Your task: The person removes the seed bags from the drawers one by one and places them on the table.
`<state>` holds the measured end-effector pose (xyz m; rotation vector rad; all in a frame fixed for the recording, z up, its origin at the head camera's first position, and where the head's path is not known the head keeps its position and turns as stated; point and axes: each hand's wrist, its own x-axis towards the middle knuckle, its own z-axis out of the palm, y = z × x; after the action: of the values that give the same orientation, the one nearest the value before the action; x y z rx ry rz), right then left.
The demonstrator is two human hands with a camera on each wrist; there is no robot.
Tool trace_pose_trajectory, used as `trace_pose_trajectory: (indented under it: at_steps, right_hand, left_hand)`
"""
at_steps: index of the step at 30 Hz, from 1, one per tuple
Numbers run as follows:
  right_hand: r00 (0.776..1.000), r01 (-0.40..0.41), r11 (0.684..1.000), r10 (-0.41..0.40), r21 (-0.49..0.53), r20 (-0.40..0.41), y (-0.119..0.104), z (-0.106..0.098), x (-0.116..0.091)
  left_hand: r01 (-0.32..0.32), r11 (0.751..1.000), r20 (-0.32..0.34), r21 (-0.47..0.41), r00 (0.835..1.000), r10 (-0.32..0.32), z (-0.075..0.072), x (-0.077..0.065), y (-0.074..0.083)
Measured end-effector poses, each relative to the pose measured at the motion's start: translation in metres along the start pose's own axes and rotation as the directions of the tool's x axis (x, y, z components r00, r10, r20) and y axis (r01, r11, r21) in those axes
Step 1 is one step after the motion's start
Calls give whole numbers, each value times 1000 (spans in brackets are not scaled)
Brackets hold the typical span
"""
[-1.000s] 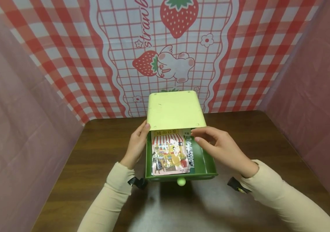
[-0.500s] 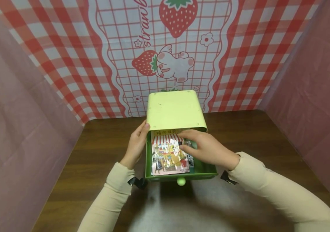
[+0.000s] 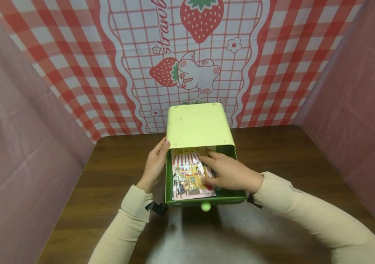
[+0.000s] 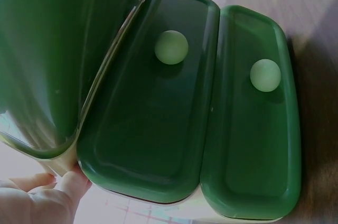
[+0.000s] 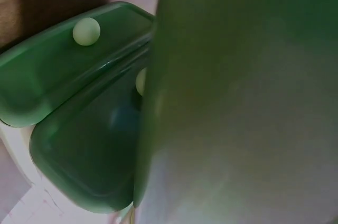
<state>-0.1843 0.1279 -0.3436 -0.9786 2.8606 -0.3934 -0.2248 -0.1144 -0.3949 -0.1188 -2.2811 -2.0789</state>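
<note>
Head view was moderately bright, light seemingly from above: the green cabinet (image 3: 200, 124) had an evenly lit top, dark shadow lay beneath its open drawer (image 3: 180, 202), milky glare spread over the table (image 3: 118, 165) in front of the cabinet, and hard white glints broke up print on the packet (image 3: 188, 179) just forward of it. Left wrist view was dimmer, hazy and grainy, washing out to white beyond the cabinet's side. Right wrist view was poorest, a near greenish surface (image 5: 243, 97) in front of the cabinet badly out of focus, paling to grey.
</note>
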Motion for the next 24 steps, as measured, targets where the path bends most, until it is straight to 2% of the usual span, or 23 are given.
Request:
trace_pose_trajectory:
  at_steps: [10, 14, 24]
  right_hand:
    - [1000, 22, 996, -24, -91, -20, -2, 2, 0]
    - [1000, 16, 998, -17, -65, -15, -2, 3, 0]
    - [999, -15, 997, 18, 75, -33, -3, 4, 1]
  left_hand:
    - [2, 1000, 2, -14, 1000, -2, 0, 1, -2]
    - [-10, 1000, -6, -18, 1000, 10, 0, 1, -2]
    - [-23, 999, -2, -22, 1000, 23, 0, 0, -3]
